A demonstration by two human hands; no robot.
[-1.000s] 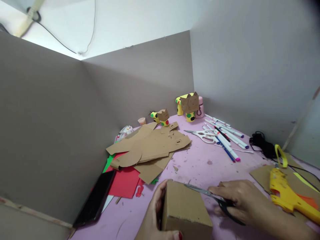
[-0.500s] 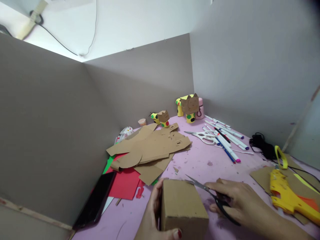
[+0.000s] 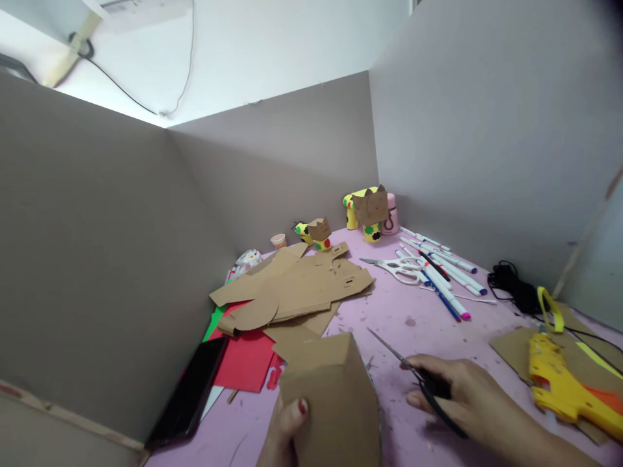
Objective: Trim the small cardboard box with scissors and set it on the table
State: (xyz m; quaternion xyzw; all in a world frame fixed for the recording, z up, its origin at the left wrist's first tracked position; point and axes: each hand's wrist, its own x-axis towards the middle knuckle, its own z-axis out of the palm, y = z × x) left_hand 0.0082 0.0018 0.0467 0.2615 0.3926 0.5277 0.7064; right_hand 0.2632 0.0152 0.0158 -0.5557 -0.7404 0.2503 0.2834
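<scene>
A brown cardboard box [image 3: 335,402] is gripped at its left side by my left hand [image 3: 285,425], whose thumb presses on the near face while the other fingers are hidden behind it. To the right, my right hand [image 3: 452,395] holds black-handled scissors [image 3: 413,373], their blades pointing up and left. The blades look nearly closed and lie apart from the box. Small dark scraps [image 3: 370,363] show by the box's right edge.
Cardboard pieces [image 3: 302,285], red paper [image 3: 246,363] and a black phone [image 3: 189,392] lie left. White scissors [image 3: 402,267] and several markers [image 3: 442,272] lie behind. A yellow glue gun [image 3: 559,383] rests right. Yellow cardboard-headed figures [image 3: 370,211] stand at the back.
The box has turned and tilted in my left hand, shifting left, so a larger near face shows. The scissors have come away from its edge, and their blades look more closed.
</scene>
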